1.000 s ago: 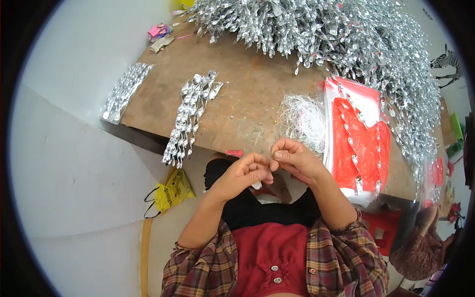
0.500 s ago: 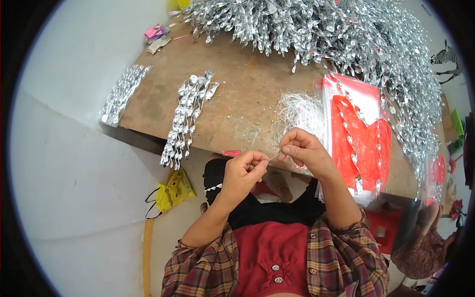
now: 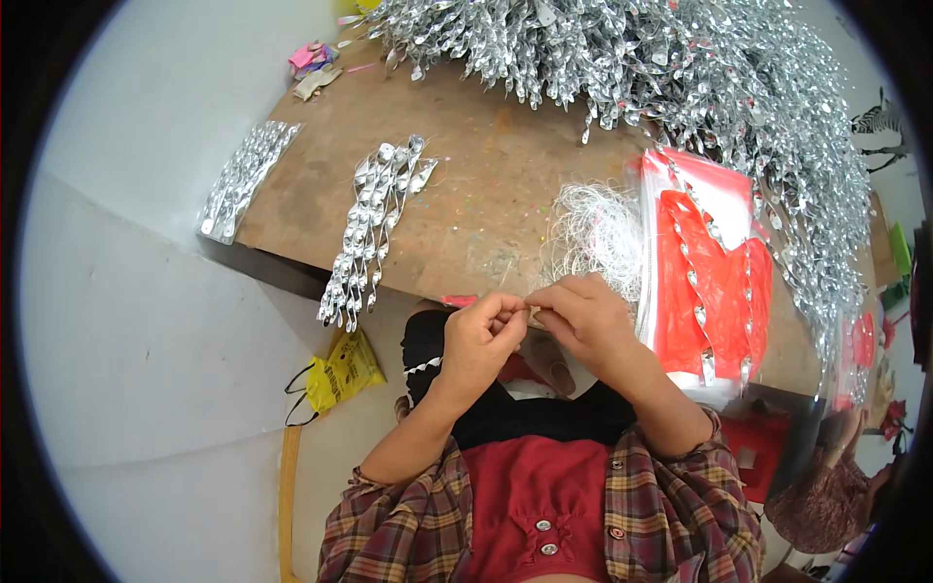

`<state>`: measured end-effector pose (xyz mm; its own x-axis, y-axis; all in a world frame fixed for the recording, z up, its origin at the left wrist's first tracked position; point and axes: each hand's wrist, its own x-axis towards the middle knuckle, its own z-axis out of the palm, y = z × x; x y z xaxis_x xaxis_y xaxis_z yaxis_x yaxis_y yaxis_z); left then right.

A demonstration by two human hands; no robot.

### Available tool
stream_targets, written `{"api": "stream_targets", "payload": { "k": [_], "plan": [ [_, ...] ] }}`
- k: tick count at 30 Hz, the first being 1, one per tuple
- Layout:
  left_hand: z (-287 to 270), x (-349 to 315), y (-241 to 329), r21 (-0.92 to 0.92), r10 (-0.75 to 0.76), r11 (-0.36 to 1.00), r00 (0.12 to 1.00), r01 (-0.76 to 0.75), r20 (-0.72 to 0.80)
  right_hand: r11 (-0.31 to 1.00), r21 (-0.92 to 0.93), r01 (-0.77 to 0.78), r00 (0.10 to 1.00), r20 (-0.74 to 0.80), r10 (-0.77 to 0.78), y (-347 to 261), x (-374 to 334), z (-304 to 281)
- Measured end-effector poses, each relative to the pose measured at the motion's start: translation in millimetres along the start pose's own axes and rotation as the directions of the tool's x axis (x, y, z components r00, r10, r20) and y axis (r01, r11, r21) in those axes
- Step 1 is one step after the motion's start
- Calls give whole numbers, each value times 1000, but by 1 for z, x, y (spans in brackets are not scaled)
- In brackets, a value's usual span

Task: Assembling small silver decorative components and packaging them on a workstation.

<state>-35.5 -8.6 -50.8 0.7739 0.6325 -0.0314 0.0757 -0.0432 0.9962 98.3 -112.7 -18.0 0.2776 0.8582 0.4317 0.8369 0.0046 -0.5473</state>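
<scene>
The left hand [image 3: 481,335] and right hand [image 3: 581,321] are held together just off the near edge of a brown table [image 3: 486,194], above the lap. The fingertips of both hands are brought almost to touching, and something very small and pale is pinched between them at the meeting point; what it is cannot be told, since it is mostly covered by the fingers. The left hand's fingers are curled in tight with thumb pressed to forefinger; the right hand's fingers are likewise pressed together at the tips. Just beyond the right hand, a tangle of fine white thread [image 3: 598,228] is seen lying on the table. To its right, a clear bag with red sheets [image 3: 709,272] is laid at the table's edge, with a few silver pieces resting on it. A huge heap of silver spirals [image 3: 680,68] is piled across the far and right sides of the table. 2 smaller rows are set out to the left: 1 silver strand bunch [image 3: 374,228] hanging over the near edge, and 1 flat silver row [image 3: 243,180] at the left corner. A yellow bag [image 3: 340,369] is seen on the pale floor below, left of the left forearm. Pink scraps [image 3: 313,60] lie at the far left corner.
</scene>
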Motion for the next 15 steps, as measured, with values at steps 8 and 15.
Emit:
{"api": "stream_targets", "payload": {
  "k": [8,15],
  "plan": [
    [-2,-5,0,-131,-18,991,1000,16,-11,1000,6,4,995,-99,-3,4,-3,14],
    [-7,-3,1,-224,17,974,1000,-19,-10,194,852,-487,825,375,422,-3,-1,15]
  ]
}}
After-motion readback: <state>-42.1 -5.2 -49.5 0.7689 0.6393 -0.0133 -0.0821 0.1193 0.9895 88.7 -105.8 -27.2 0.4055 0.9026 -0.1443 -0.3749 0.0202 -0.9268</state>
